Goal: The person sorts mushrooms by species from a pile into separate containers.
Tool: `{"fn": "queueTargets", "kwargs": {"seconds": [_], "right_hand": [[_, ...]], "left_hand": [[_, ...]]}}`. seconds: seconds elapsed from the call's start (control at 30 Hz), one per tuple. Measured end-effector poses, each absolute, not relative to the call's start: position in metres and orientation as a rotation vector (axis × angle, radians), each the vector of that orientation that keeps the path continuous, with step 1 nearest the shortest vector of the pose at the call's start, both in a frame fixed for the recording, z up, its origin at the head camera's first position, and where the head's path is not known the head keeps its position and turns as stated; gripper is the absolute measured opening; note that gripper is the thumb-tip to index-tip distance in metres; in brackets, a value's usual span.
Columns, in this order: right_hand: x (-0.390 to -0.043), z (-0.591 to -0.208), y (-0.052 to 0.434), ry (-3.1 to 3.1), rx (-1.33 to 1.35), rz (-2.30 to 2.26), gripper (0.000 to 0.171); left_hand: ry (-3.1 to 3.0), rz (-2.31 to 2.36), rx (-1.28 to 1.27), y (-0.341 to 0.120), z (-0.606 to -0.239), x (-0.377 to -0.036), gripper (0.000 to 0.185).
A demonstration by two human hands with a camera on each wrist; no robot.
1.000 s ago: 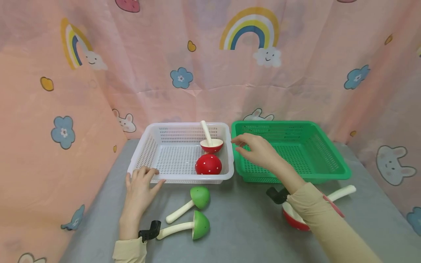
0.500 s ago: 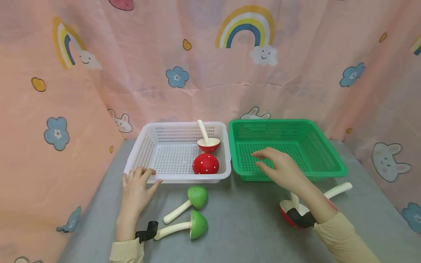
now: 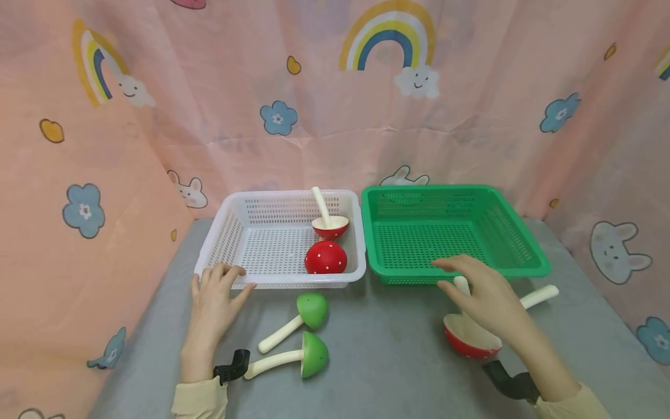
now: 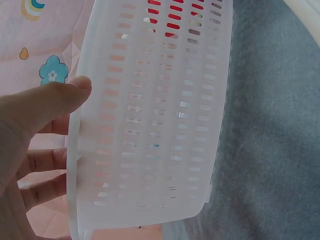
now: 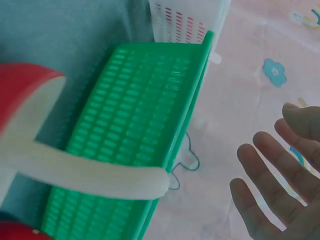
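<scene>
In the head view my left hand (image 3: 213, 302) holds the front left rim of a white plastic basket (image 3: 293, 280), fingers over the edge. The thumb (image 4: 70, 95) lies on the rim's outer side in the left wrist view. Inside the basket are two red toy mushrooms: one lies cap up (image 3: 325, 257), the other has its stem pointing up (image 3: 330, 228). My right hand (image 3: 487, 297), fingers spread and holding nothing, is above a red-capped mushroom (image 3: 471, 337) on the table. Another white stem (image 3: 540, 295) shows beyond that hand, its cap hidden.
A green basket (image 3: 455, 272) stands right of the white one. Two green-capped mushrooms (image 3: 312, 310) lie in front of the white basket, near my left wrist. Behind the grey table (image 3: 387, 361) hangs a pink patterned curtain (image 3: 314, 157).
My right hand has moved right and toward me, from beside the white basket, across the green basket, to above the red mushroom. My left hand has stayed on the rim.
</scene>
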State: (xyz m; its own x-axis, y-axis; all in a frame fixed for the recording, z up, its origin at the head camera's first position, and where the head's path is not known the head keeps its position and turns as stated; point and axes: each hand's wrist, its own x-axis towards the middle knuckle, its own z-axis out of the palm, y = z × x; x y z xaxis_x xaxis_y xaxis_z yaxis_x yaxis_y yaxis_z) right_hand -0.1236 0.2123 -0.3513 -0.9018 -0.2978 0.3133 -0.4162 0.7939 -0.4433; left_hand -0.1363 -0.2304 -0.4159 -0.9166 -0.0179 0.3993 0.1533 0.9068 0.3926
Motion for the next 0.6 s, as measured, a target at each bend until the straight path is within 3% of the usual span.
{"fn": "queueTargets", "kwargs": {"seconds": [0.6], "right_hand": [[-0.084,-0.393,0.239,-2.8,0.508,0.554,0.032]], "left_hand": [[-2.678,-0.593,-0.094,-0.232,-0.416,-0.137,0.029]]}}
